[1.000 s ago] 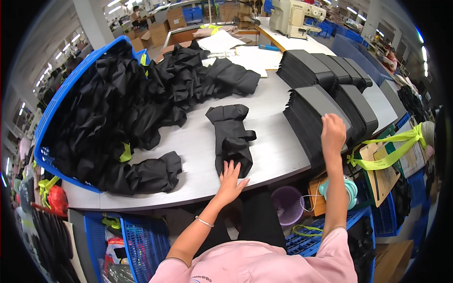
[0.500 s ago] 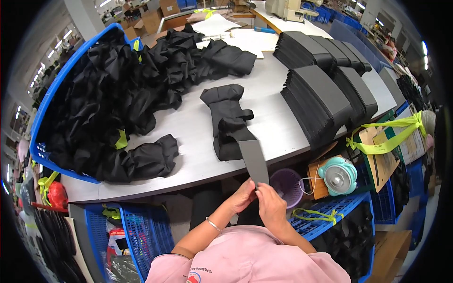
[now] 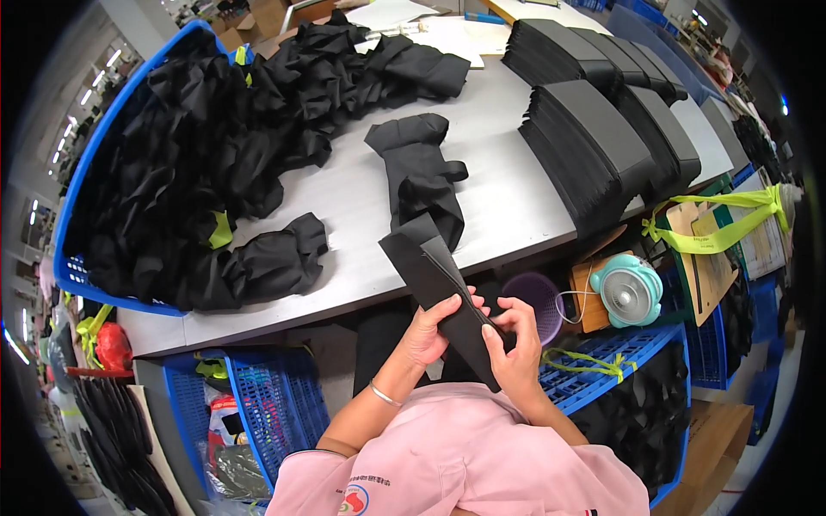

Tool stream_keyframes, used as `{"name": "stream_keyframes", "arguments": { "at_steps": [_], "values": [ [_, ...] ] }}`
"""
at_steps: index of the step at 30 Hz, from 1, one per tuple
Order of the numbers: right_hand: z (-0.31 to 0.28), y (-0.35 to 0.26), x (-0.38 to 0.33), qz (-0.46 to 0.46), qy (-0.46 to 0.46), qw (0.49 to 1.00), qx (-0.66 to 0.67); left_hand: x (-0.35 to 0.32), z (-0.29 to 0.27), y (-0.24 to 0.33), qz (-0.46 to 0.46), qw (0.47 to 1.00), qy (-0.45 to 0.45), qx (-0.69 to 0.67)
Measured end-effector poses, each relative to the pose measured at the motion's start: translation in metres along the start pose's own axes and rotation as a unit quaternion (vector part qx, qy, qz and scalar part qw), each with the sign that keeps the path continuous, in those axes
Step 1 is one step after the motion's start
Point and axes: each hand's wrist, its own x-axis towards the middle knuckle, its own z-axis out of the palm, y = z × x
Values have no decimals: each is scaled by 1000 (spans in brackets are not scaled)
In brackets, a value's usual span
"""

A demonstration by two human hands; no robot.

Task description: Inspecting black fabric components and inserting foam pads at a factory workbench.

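Observation:
A flat, folded black fabric piece [image 3: 423, 265] is between my hands, slanting over the table's near edge and towards my lap. My left hand [image 3: 430, 331] grips its left side, thumb on top. At its right edge, my right hand [image 3: 519, 348] pinches the lower part with bent fingers and thumb. The upper end is a little spread, showing more than one layer. Just beyond it on the table lies a crumpled black fabric piece [image 3: 416, 168] with a small loop at its right side.
A big blue basket [image 3: 112, 129] at left spills crumpled black fabric [image 3: 206, 155] onto the white table [image 3: 353, 193]. Neat stacks of flat black pieces [image 3: 594, 142] stand at right. Below are a purple bin [image 3: 532, 303], a turquoise fan [image 3: 626, 292] and blue crates [image 3: 275, 404].
The held piece has turned from a narrow strip to its wider face, tilting left at the top. My hands have moved apart, the right one lower along its edge. The view has shifted.

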Motion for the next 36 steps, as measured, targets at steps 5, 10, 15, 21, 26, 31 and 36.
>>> {"name": "stream_keyframes", "arguments": {
  "at_steps": [5, 10, 15, 21, 26, 31, 36],
  "values": [
    [-11, 23, 0, 182, -194, 962, 64, 2, 15, 1, 40, 980, 21, 193],
    [-21, 53, 10, 241, -114, 923, 278, 18, 3, 22, 357, 716, 199, 566],
    [-13, 62, 36, 259, -225, 894, 289, 66, -35, 77, 414, 494, 232, 729],
    [11, 57, 56, 153, -170, 971, 69, 79, -12, 95, 430, 485, 131, 750],
    [44, 41, 72, -17, -93, 985, -147, 68, 10, 71, 430, 507, 12, 747],
    [69, 84, 81, -127, -61, 971, -192, 32, 46, 35, 393, 557, -109, 724],
    [72, 82, 79, 51, -196, 979, 5, 17, 40, 52, 363, 590, -60, 718]
  ]
}}
